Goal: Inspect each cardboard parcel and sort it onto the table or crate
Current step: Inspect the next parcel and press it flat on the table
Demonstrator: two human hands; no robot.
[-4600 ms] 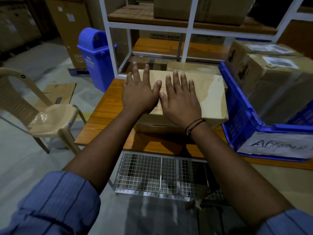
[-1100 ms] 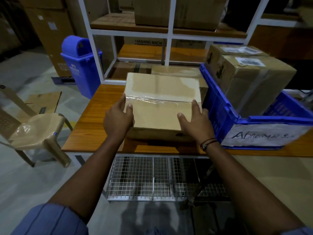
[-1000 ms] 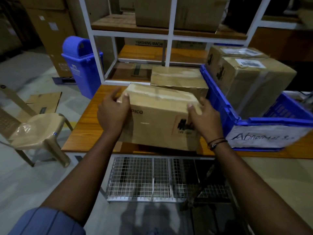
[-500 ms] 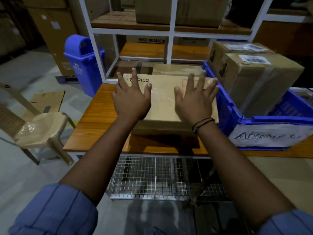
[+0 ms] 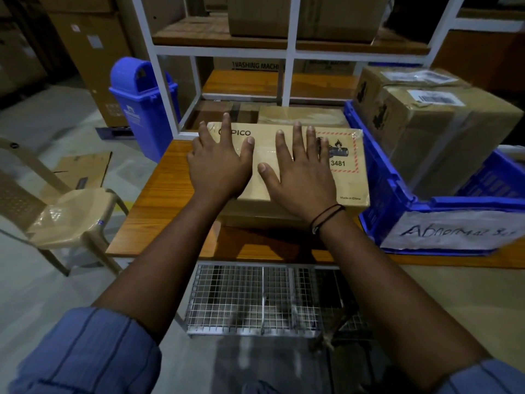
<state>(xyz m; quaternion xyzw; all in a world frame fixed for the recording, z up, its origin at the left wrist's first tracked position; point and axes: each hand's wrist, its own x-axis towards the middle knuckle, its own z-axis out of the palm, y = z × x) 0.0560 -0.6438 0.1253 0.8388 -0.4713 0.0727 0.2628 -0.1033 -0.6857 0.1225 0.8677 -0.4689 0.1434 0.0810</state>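
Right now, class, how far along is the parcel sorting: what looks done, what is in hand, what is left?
Done: two parcels sit in the blue crate; a plain parcel lies on the table. In hand: left hand and right hand rest flat on the labelled parcel. Left: choosing table or crate.

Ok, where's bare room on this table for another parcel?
Bare table left of the parcel, out to the left edge, and a strip along the front. Crowded right by the blue crate; another box sits behind.
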